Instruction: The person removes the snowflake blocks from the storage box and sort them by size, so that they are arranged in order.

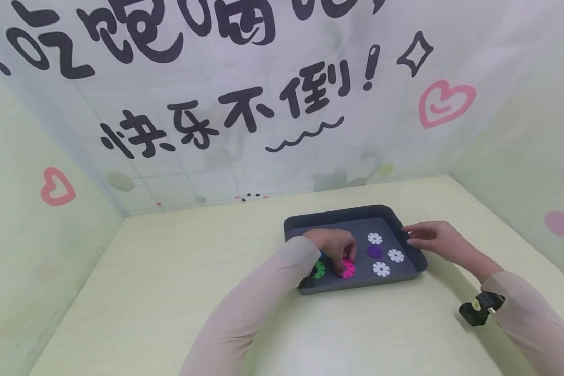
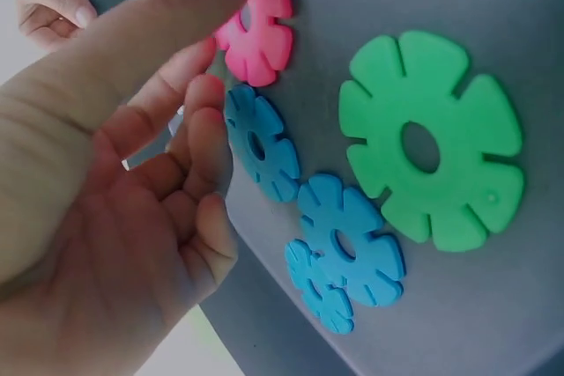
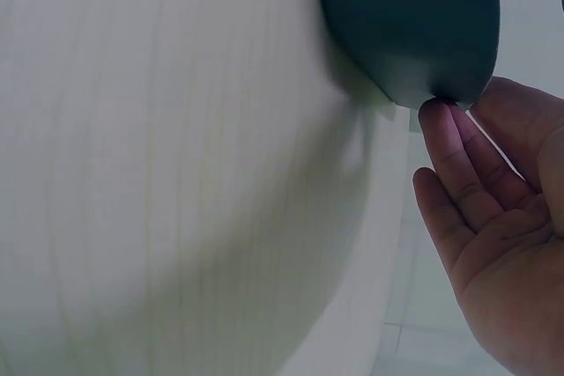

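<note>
A dark grey tray [image 1: 362,286] rests on the table, with notched plastic flower-shaped discs lying in it. My left hand [image 1: 336,243] reaches over the tray's left half and pinches a pink disc [image 1: 350,270], thumb tip on its face in the left wrist view. Close to that hand lie a green disc [image 2: 463,147] and three blue discs [image 2: 374,257], the blue ones along the tray's edge. My right hand [image 1: 434,239] holds the tray's right wall, thumb on one side of the rim and fingers on the other; the right wrist view shows the tray wall [image 3: 414,24] from outside.
Three white discs [image 1: 381,269] and a purple disc [image 1: 375,251] lie in the tray's right half. The pale wooden table [image 1: 169,271] extends around the tray. Behind it rises a printed backdrop [image 1: 192,177], with side panels left and right. A black wrist device [image 1: 481,308] hangs at my right sleeve.
</note>
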A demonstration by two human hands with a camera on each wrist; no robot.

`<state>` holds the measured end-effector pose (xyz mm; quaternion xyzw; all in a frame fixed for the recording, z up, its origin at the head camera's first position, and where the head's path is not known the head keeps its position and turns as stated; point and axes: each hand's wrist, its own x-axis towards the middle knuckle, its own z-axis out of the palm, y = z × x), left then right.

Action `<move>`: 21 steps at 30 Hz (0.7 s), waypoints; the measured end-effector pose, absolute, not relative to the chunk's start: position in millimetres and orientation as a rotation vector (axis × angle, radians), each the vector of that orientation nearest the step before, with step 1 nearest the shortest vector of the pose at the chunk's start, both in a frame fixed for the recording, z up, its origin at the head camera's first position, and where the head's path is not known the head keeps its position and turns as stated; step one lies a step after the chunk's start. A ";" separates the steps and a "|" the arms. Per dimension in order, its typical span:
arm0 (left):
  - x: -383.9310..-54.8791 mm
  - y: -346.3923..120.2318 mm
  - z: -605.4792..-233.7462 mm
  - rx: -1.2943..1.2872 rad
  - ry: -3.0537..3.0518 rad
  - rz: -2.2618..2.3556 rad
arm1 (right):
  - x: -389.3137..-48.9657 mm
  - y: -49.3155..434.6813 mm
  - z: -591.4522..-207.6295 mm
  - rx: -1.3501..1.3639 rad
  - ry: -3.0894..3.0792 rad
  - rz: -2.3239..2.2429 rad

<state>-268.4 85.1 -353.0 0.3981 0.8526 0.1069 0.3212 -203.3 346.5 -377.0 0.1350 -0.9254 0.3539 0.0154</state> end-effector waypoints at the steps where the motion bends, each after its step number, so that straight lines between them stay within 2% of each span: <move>1: -268.2 85.5 -352.6 1.048 2.243 0.266 | -203.5 346.6 -377.3 0.423 -2.875 1.105; 9: -265.2 87.5 -351.5 1.043 2.285 0.198 | -206.7 350.4 -383.8 0.511 -2.785 1.175; 13: -266.8 82.4 -349.5 1.123 2.249 0.278 | -204.6 347.3 -380.3 0.458 -2.838 1.136; 21: -270.0 48.8 -331.7 1.178 2.192 0.491 | -202.8 347.4 -378.7 0.405 -2.890 1.097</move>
